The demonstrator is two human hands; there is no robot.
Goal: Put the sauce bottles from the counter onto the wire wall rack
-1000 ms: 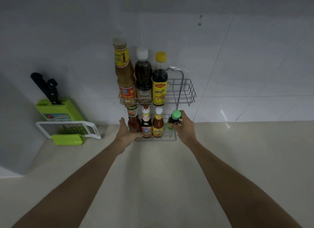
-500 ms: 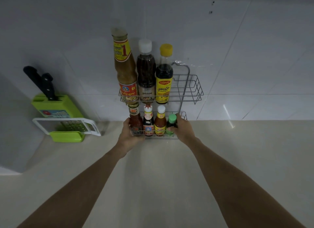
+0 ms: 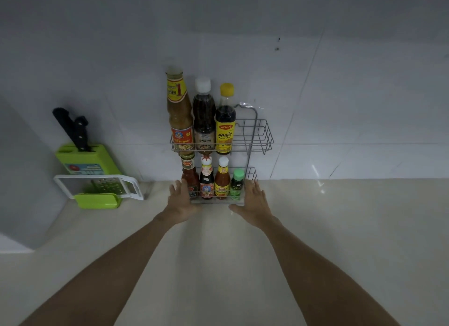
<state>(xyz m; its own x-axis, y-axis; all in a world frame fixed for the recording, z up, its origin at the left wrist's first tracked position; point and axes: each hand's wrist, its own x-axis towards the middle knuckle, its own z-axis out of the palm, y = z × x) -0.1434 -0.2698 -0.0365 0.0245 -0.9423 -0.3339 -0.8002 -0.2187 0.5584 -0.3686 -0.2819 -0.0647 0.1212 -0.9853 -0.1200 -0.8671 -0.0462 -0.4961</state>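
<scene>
A two-tier wire wall rack [image 3: 263, 136] hangs on the tiled wall above the counter. Its upper shelf holds three tall bottles: a brown sauce bottle [image 3: 179, 112], a dark bottle with a white cap [image 3: 203, 114] and a yellow-capped bottle [image 3: 225, 121]. The lower shelf holds several small bottles, the rightmost a small green-capped bottle [image 3: 236, 185]. My left hand [image 3: 181, 202] is open by the lower shelf's left end. My right hand [image 3: 255, 202] is open at its right end, apart from the green-capped bottle.
A green knife block [image 3: 85, 160] with black-handled knives stands at the left against the wall, with a white-framed grater [image 3: 107, 186] resting on a green tray in front of it. The beige counter [image 3: 340, 228] stretches to the right and toward me.
My right hand set the green-capped bottle into the lower shelf and let go of it. Both hands have opened and drawn slightly back from the rack.
</scene>
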